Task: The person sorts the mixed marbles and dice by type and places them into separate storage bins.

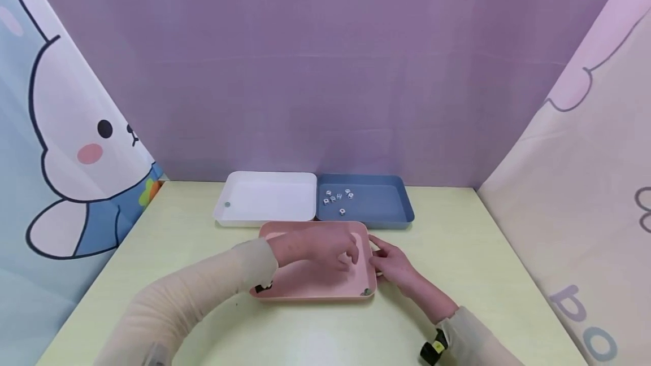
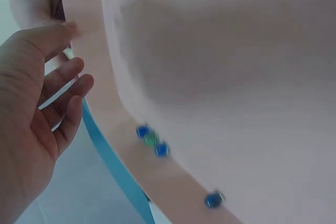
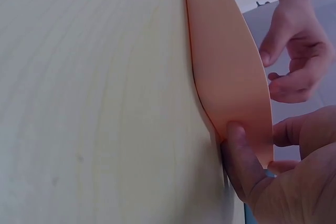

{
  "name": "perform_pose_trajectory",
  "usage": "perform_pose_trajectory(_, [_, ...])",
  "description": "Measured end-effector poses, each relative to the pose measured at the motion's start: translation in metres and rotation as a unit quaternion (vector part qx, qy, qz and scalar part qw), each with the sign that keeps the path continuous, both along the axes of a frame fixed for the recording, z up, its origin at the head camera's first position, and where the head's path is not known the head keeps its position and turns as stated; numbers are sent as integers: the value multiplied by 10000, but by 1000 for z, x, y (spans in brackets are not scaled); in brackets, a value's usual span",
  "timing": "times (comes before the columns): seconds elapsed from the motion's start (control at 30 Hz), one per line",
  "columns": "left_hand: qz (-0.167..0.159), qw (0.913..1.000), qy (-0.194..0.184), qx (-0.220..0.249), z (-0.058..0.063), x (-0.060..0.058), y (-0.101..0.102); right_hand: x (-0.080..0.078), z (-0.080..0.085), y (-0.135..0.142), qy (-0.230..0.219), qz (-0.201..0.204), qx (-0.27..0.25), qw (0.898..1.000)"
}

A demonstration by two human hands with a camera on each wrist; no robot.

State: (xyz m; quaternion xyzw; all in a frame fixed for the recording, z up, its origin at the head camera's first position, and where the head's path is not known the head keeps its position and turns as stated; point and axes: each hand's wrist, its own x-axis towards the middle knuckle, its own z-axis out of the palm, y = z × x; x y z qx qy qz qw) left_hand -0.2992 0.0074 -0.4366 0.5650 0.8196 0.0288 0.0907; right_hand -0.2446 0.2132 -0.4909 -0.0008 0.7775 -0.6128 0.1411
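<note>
A pink tray [image 1: 305, 291] lies near the middle of the table. Over its floor hovers my left hand [image 1: 330, 246], fingers loosely bent, with nothing visible between them. In the left wrist view, that hand [image 2: 39, 87] is beside the tray's wall. My right hand [image 1: 399, 267] pinches the tray's right wall; in the right wrist view, a finger [image 3: 239, 140] presses the outer side while others reach over the rim. Several marbles lie along the inner edge, among them a green marble [image 2: 151, 139] and a blue marble [image 2: 214, 199]. Another marble [image 1: 365, 292] sits in the near right corner.
Behind stand a white tray [image 1: 269, 199] with one small marble [image 1: 227, 204] and a blue tray [image 1: 381, 199] holding several dice [image 1: 339, 196]. They touch side by side. Purple cloth [image 1: 325, 72] hangs behind the table [image 1: 447, 230], with printed cloths at both sides.
</note>
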Motion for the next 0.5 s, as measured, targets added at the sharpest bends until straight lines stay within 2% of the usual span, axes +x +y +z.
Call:
perform_pose_trajectory(0.2, [-510, 9984, -138, -187, -8, 16, 20, 0, 0, 0, 96, -22, -5, 10000])
perform_pose_trajectory(0.4, [-957, 9952, -126, -190, -15, 21, 33, 1, 2, -2, 51, -41, -1, 10000])
perform_pose_trajectory(0.5, [-1103, 9937, -72, -182, -18, 24, 38, 4, 10, -4, 50, 9, 29, 10000])
